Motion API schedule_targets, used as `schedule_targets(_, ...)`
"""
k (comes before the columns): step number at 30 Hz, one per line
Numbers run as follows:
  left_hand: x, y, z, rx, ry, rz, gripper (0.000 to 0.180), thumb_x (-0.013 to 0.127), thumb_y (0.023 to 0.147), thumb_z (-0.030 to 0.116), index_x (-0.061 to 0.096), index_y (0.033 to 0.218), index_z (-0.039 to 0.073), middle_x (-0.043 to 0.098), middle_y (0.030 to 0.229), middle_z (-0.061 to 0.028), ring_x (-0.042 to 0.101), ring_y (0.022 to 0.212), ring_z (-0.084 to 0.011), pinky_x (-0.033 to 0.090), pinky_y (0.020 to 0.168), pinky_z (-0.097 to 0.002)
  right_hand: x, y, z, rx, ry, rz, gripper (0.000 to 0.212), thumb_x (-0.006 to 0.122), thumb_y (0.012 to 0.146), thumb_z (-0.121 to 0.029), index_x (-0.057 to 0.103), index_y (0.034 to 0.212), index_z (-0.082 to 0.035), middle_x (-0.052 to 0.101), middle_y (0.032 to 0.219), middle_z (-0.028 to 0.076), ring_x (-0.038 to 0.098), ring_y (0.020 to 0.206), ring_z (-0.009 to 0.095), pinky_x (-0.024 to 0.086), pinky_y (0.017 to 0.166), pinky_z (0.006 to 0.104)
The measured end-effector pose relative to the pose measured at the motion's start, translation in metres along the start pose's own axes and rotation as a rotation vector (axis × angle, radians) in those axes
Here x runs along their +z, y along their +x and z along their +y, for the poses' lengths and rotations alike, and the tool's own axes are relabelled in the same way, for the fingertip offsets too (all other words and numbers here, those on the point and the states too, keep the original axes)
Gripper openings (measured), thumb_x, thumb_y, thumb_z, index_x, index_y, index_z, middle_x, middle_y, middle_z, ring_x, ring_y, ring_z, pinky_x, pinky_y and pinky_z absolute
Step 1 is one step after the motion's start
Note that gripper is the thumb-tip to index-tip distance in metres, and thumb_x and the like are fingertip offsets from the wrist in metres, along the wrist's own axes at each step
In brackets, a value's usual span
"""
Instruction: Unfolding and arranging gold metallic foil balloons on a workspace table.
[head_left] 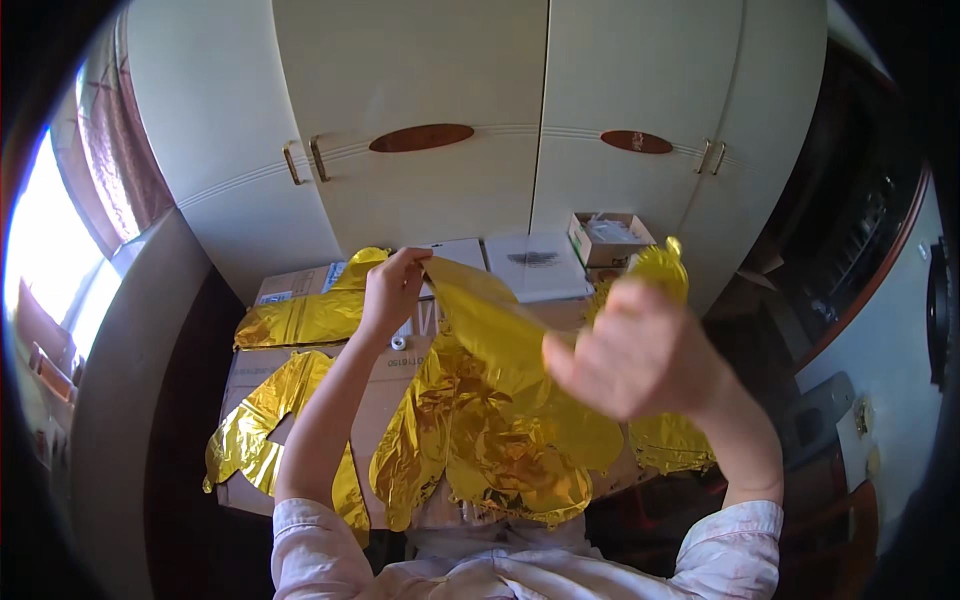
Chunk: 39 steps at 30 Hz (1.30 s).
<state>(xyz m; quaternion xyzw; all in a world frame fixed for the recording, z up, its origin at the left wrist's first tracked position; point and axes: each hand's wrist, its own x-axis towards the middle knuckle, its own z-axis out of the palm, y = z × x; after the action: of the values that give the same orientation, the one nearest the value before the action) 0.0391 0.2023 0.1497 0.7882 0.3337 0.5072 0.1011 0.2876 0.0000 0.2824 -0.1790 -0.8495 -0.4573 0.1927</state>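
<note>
A flat gold foil balloon (515,420), shiny and creased, hangs in front of me over the cardboard surface. Its upper edge is pinched in the fingers of my left hand (395,285). My right hand (635,350), blurred by motion, is closed at the same balloon's right upper edge, and the foil stretches taut between both hands. Behind my left wrist lies another gold foil balloon (300,318). A curved gold foil piece (245,430) lies beneath my left forearm, partly hidden by it. More gold foil (665,268) shows behind my right hand, crumpled at the edge.
Cardboard boxes (385,385) form the work surface. At its back stand a small open box (610,235) with clear plastic bags and a white flat sheet (535,265). A small white roll (399,343) lies near my left wrist. Tall cream cabinets (420,70) rise behind; a chair (835,530) is at right.
</note>
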Motion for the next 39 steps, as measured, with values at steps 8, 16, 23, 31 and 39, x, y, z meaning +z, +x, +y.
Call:
schedule_targets(8, 0.065, -0.091, -0.050, -0.008, -0.176, -0.223, 0.028, 0.053, 0.082, -0.010, 0.062, 0.105, 0.002, 0.066, 0.116, -0.0135, 0.064, 0.107, -0.0311, 0.053, 0.088, -0.0367, 0.025, -0.053, -0.160, 0.084, 0.368, -0.383, 0.021, 0.059, 0.079, -0.017, 0.066, 0.095, -0.007, 0.051, 0.069, -0.004, 0.052, 0.066, 0.009, 0.038, 0.065, 0.0247)
schedule_targets(16, 0.073, -0.109, -0.060, 0.001, -0.021, -0.472, 0.029, 0.053, 0.078, -0.004, 0.064, 0.104, 0.003, 0.064, 0.122, -0.0112, 0.064, 0.104, -0.0323, 0.053, 0.088, -0.0387, 0.051, -0.076, -0.244, 0.337, 0.550, -0.451, 0.016, 0.059, 0.080, -0.018, 0.066, 0.094, -0.013, 0.052, 0.070, -0.004, 0.054, 0.069, 0.010, 0.040, 0.067, 0.0249)
schedule_targets(23, 0.072, -0.104, -0.064, -0.216, -0.161, -0.513, 0.036, 0.053, 0.079, 0.001, 0.064, 0.114, -0.001, 0.066, 0.116, -0.0169, 0.066, 0.096, -0.0242, 0.052, 0.084, -0.0313, 0.059, -0.089, -0.271, 0.523, 0.706, -0.389, 0.014, 0.057, 0.080, -0.015, 0.064, 0.092, -0.013, 0.054, 0.073, -0.004, 0.056, 0.073, 0.011, 0.042, 0.070, 0.0258)
schedule_targets(31, 0.094, -0.103, -0.071, -0.640, -0.377, -0.364, 0.039, 0.065, 0.080, 0.007, 0.061, 0.120, 0.003, 0.061, 0.116, -0.0139, 0.064, 0.097, -0.0244, 0.052, 0.081, -0.0329, 0.053, -0.092, -0.255, 0.656, 0.885, -0.343, 0.025, 0.068, 0.081, -0.025, 0.067, 0.103, -0.013, 0.064, 0.098, 0.001, 0.060, 0.090, 0.017, 0.046, 0.080, 0.0315)
schedule_targets(39, 0.086, -0.091, -0.057, -0.628, -0.166, -0.431, 0.039, 0.067, 0.079, 0.007, 0.062, 0.118, 0.008, 0.061, 0.110, -0.0137, 0.064, 0.089, -0.0229, 0.052, 0.078, -0.0332, 0.090, -0.148, -0.202, 1.039, 0.510, -0.546, 0.048, 0.075, 0.077, -0.032, 0.060, 0.115, -0.008, 0.059, 0.115, 0.006, 0.054, 0.110, 0.025, 0.041, 0.094, 0.0423)
